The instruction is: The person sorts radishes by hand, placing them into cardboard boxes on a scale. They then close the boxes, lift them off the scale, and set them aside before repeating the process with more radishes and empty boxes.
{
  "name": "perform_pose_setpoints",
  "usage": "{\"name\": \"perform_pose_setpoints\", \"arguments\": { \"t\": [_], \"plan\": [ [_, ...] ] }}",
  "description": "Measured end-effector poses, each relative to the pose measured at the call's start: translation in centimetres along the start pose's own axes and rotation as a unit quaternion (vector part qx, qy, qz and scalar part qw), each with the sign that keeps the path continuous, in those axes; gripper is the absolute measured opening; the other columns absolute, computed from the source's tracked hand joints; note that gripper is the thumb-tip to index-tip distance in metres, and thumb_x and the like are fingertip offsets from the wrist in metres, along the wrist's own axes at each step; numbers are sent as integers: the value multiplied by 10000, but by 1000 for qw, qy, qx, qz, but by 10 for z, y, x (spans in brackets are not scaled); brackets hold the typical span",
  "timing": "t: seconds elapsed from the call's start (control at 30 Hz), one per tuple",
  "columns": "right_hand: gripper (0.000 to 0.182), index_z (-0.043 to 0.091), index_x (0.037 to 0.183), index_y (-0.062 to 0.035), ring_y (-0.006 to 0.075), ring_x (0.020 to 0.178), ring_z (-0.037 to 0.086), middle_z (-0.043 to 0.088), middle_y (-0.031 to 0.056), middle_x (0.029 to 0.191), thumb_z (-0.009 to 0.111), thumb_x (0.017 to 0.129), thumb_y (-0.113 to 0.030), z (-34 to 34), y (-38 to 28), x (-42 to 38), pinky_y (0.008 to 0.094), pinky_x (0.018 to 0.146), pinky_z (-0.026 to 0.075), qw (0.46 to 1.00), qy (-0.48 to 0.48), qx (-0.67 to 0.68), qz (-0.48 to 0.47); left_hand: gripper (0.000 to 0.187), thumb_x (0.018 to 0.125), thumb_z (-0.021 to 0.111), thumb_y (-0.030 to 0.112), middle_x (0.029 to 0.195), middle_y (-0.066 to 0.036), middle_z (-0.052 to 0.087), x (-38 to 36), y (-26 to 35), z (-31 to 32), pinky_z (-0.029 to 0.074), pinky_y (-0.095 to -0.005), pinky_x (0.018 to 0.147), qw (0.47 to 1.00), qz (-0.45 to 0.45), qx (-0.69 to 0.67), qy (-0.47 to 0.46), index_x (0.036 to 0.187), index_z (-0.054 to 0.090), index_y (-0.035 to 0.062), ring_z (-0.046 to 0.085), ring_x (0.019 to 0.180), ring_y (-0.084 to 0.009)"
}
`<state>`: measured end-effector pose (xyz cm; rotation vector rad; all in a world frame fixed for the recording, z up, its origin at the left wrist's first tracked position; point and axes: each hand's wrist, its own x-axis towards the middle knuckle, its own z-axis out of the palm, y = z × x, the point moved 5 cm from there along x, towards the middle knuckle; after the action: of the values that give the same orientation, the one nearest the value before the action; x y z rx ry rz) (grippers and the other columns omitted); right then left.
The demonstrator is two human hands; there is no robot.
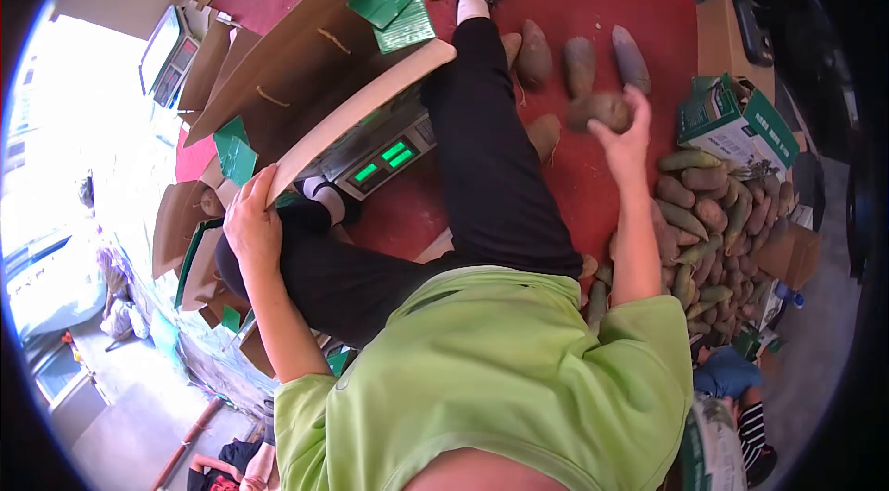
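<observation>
My right hand (625, 134) is closed around a plump brown root vegetable (600, 109), which looks like a sweet potato. It is held just above the red floor (574, 199). Around it lie several similar roots, among them a brown one (580, 65), a purplish one (632, 58) and a tan one (544, 135). On my other side, my left hand (253, 224) grips the near edge of a large open cardboard box (361, 116), fingers curled over the rim. The box's inside is only partly visible. A digital scale (387, 162) with lit green displays shows beside it.
To the right is a big heap of reddish and green roots (708, 213), with a green-and-white carton (738, 125) behind it. More open cartons (181, 232) stand at left, near a second scale (169, 65). Other people (236, 468) are partly visible at the lower edges.
</observation>
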<state>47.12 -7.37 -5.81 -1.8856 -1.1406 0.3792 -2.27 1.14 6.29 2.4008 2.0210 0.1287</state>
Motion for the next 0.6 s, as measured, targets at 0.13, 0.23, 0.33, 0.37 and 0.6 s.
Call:
{"name": "perform_pose_setpoints", "arguments": {
  "t": [0.13,0.23,0.33,0.37,0.6],
  "plan": [
    [732,418,1267,-45,230,1117,489,459,123,1246,788,636,-60,-6,-127,52,359,967,398,982,18,117,-146,459,725,502,-60,1082,-65,638,0,0,0,460,-375,867,1000,-1,6,-5,1115,616,151,596,1001,-270],
    [717,406,1288,-43,212,1139,481,469,114,1228,759,665,-9,20,-199,67,343,952,435,939,-32,271,-209,469,720,504,-64,1079,-65,638,0,-1,-1,459,-378,868,1000,-2,8,-8,1121,614,154,596,999,-271],
    [697,437,1231,-62,167,1017,533,482,91,1136,799,636,-74,58,-255,63,299,851,467,915,-59,298,-265,487,710,503,-67,1076,-66,638,0,0,-1,459,-378,869,1000,-10,8,-13,1125,613,163,595,998,-271],
    [578,462,1207,-55,142,1003,530,518,66,1078,756,710,-72,65,-273,56,290,850,460,935,2,183,-304,497,704,502,-69,1074,-67,637,0,0,-1,459,-377,869,1000,-15,7,-16,1127,613,167,594,998,-271],
    [587,495,1120,-145,316,899,515,500,91,1010,718,581,-80,179,-308,5,374,722,477,928,-124,21,-352,596,673,434,-74,1093,-102,619,-3,-9,10,467,-414,821,999,1,10,-36,1182,595,191,589,974,-324]
  ]
}}
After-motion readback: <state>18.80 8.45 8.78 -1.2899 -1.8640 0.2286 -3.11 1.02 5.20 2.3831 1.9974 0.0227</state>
